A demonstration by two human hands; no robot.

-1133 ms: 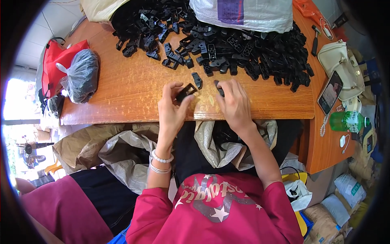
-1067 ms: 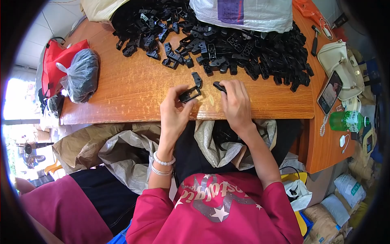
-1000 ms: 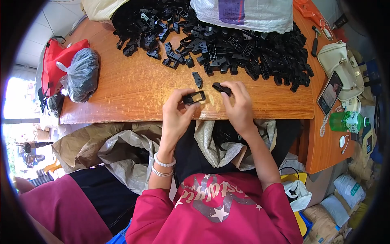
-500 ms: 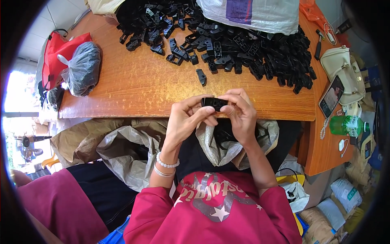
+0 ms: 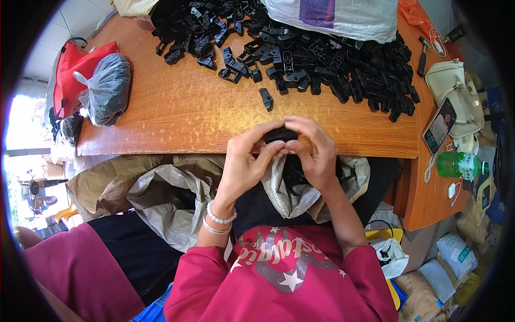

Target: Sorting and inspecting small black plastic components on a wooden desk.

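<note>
Both my hands meet over the near edge of the wooden table [image 5: 177,115], pinching one small black plastic part [image 5: 280,134] between the fingertips. My left hand [image 5: 248,161] grips it from the left and below, my right hand [image 5: 314,153] from the right and above. A single loose black part [image 5: 266,99] lies on the table just beyond my fingers. Farther back sprawls a big pile of the same black parts [image 5: 300,48]. Below my hands an open grey sack [image 5: 300,188] sits in my lap with dark pieces inside.
A white woven sack [image 5: 338,16] rests behind the pile. At the table's left are a red bag [image 5: 72,67] and a grey plastic bag [image 5: 107,88]. To the right lie a phone [image 5: 440,126], a cream handbag [image 5: 456,91] and a green bottle [image 5: 461,163]. Crumpled sacks [image 5: 155,193] hang below the table edge.
My hands held two separate black pieces over the table; they have since drawn back toward me and come together, both now gripping one black part at the table's edge.
</note>
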